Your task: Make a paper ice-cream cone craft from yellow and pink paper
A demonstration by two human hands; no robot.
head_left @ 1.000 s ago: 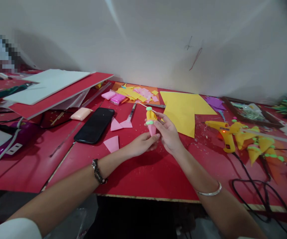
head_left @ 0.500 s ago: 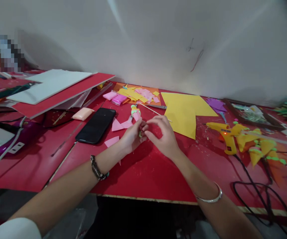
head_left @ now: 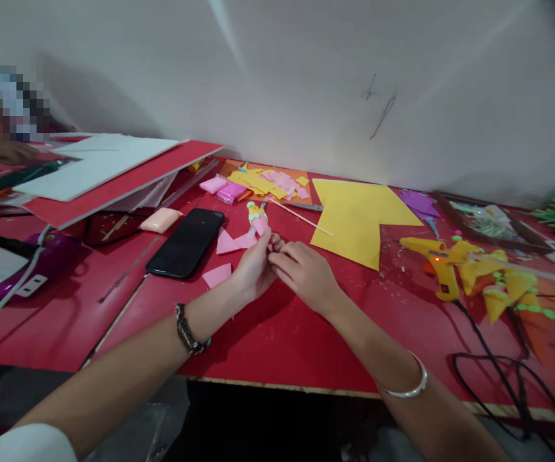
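A small pink cone (head_left: pixel 260 222) with a yellow and green top stands up out of my left hand (head_left: pixel 254 266), whose fingers are closed around its lower part. My right hand (head_left: pixel 308 276) meets the left one, its fingertips pinched together at the left fingers; what they grip, if anything, is hidden. Pink paper pieces (head_left: pixel 218 275) lie left of my hands, beside a black phone (head_left: pixel 185 242). Beyond my right hand are a thin stick (head_left: pixel 301 217) and a large yellow sheet (head_left: pixel 351 224).
On the right lie a yellow glue gun (head_left: pixel 443 266) with a looping black cable, and several yellow cones (head_left: pixel 496 301). White and red boards (head_left: pixel 108 163) are stacked at the left. Another person's hand (head_left: pixel 2 146) shows at the far left.
My right hand has moved left and closed in against my left hand. The cone has shifted slightly left. Another person's hand has appeared at the far left.
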